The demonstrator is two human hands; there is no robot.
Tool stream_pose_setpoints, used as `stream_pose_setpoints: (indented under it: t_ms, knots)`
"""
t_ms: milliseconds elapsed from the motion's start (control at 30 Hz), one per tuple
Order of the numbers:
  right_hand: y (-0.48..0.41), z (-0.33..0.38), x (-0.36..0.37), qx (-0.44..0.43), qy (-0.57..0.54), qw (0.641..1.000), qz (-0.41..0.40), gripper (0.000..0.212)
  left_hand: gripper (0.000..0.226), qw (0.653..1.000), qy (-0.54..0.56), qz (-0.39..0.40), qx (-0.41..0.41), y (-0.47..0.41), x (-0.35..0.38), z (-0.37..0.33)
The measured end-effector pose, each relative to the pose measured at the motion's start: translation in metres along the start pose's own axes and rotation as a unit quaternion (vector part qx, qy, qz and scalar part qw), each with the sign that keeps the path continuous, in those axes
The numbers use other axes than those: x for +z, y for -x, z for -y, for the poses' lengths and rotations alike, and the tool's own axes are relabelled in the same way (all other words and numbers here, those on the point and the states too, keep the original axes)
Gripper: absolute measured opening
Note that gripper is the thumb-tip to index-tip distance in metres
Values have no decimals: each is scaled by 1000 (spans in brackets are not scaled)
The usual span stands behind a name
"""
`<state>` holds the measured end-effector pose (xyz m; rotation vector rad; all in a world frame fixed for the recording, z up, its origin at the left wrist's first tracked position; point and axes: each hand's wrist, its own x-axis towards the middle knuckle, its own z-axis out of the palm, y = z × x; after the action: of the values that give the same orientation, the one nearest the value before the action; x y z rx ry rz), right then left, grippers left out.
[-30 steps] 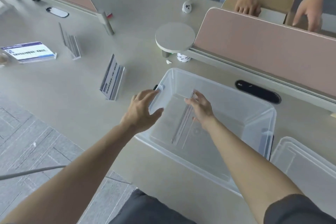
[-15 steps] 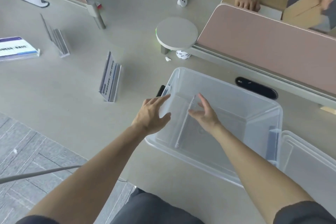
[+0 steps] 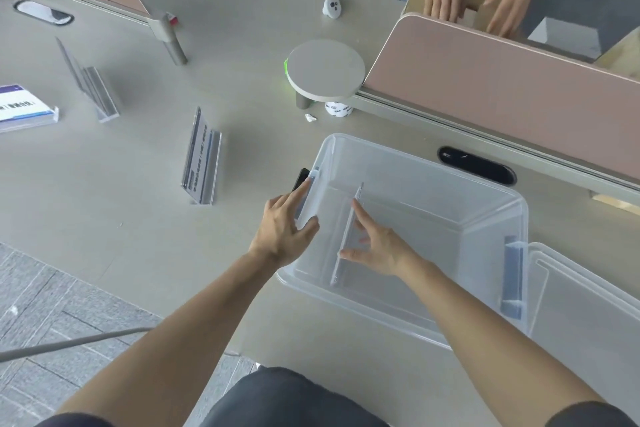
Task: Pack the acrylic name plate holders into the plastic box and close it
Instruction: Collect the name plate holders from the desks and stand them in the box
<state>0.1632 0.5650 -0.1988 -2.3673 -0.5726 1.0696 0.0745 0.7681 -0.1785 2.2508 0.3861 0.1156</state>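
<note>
A clear plastic box point(image 3: 433, 163) stands open on the grey desk. Inside it, near the left wall, one acrylic name plate holder point(image 3: 336, 272) stands on edge. My right hand point(image 3: 377, 246) is inside the box, its straight index finger and thumb touching that holder's right side. My left hand point(image 3: 282, 229) holds the box's left rim at the latch, fingers outside and thumb over the edge. Three more holders sit on the desk to the left: one with a printed card point(image 3: 202, 159), a clear one point(image 3: 90, 83), and one lying flat point(image 3: 24, 107).
The box's clear lid point(image 3: 588, 305) lies against its right side. A round grey stand point(image 3: 325, 68) and pink dividers point(image 3: 502, 80) sit behind the box. Another person's hands point(image 3: 443, 0) work at a cardboard box beyond the divider. The desk edge runs front left.
My right hand has tipped the holder more upright inside the box, and its fingers have straightened along it. My left hand has stayed at the box's left rim.
</note>
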Motion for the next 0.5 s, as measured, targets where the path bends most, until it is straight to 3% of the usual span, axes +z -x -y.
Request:
stream_pose_setpoints:
  t_ms: [500]
  knots:
    - [-21,31,11,-23,-20,1000,6,107,56,999,10,37,-37,2,-3,2]
